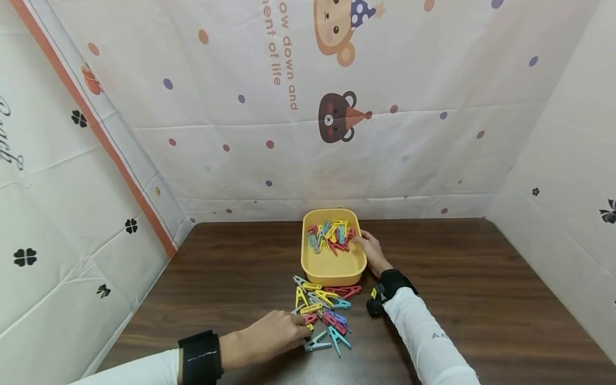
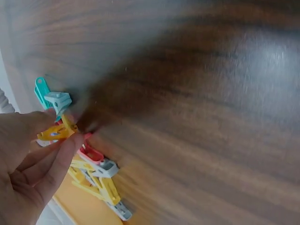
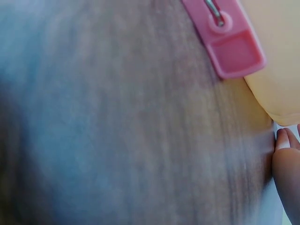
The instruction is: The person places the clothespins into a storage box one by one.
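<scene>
Between thumb and fingers, my left hand pinches a yellow clothespin, low over a loose pile of clothespins on the table. Those are yellow, red, teal, blue and grey. Two teal clothespins lie nearest the front, close to that hand. Behind the pile stands a yellow plastic tray with a heap of mixed clothespins toward its far end. My right hand grips the tray's right rim. In the right wrist view, a pink-red clothespin lies beside the tray's wall, and only some fingers show.
The dark wood-grain table extends to both sides of the tray. A white printed cloth hangs behind the table, with more cloth at the left and right. The tray's far end stands close to the back cloth.
</scene>
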The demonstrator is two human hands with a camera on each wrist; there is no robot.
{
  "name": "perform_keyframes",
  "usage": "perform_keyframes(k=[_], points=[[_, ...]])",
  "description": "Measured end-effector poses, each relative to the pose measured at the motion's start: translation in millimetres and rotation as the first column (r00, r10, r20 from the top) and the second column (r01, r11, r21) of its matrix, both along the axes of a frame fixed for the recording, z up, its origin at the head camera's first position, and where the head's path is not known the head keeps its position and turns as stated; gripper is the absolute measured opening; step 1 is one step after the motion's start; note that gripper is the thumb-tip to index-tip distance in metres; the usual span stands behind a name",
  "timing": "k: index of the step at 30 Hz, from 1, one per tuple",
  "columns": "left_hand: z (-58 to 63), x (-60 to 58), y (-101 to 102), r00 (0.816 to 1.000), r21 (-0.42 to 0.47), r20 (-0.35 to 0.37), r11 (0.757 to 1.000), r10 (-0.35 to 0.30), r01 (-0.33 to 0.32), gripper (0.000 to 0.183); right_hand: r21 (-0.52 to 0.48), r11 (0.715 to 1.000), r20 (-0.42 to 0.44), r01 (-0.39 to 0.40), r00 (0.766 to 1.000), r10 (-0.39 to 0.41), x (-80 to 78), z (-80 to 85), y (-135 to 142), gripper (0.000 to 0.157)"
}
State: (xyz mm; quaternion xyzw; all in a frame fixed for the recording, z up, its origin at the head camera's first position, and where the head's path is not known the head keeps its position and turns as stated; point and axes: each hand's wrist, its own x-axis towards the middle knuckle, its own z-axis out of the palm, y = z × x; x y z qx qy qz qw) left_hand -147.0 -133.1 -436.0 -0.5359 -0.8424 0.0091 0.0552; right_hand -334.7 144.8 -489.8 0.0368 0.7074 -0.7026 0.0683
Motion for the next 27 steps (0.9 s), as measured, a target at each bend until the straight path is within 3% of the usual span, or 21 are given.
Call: perform_keyframes(k=[7, 10, 13, 17, 21, 24, 27], points=[[1.3, -1.0, 3, 0.997, 0.146, 0.012, 0.986, 0.075, -0.076, 0.009, -0.001, 1.0, -0.013, -0.001, 1.0, 0.001, -0.6, 2.1, 3, 0.059], [15.8, -9.1, 6, 0.992, 0.242, 0.015, 0.963, 0.122, -0.122, 0.012, 0.004, 1.0, -0.019, -0.018, 1.0, 0.018, 2.0, 2.1, 3, 0.058], [40.5, -27.3, 15, 0.985, 0.329, 0.034, 0.929, 0.167, -0.169, 0.022, 0.001, 0.999, -0.028, -0.037, 0.999, 0.037, 4.8, 1.9, 3, 0.057], [73.2, -69.9, 33, 0.974, 0.408, 0.043, 0.886, 0.223, -0.221, 0.035, -0.011, 0.999, -0.038, -0.047, 0.998, 0.046, 7.5, 1.6, 4, 0.057], [90.6, -126.3, 56, 0.951, 0.433, 0.079, 0.849, 0.299, -0.303, 0.033, -0.018, 0.999, -0.041, -0.046, 0.998, 0.046, 9.0, 2.7, 6, 0.059], [90.9, -167.8, 71, 0.914, 0.387, 0.151, 0.829, 0.375, -0.404, 0.028, -0.017, 0.999, -0.039, -0.045, 0.998, 0.044, 9.2, 3.4, 5, 0.058], [82.2, -201.1, 84, 0.852, 0.286, 0.237, 0.805, 0.467, -0.52, 0.027, -0.014, 0.999, -0.038, -0.041, 0.998, 0.04, 9.1, 3.1, 4, 0.057]])
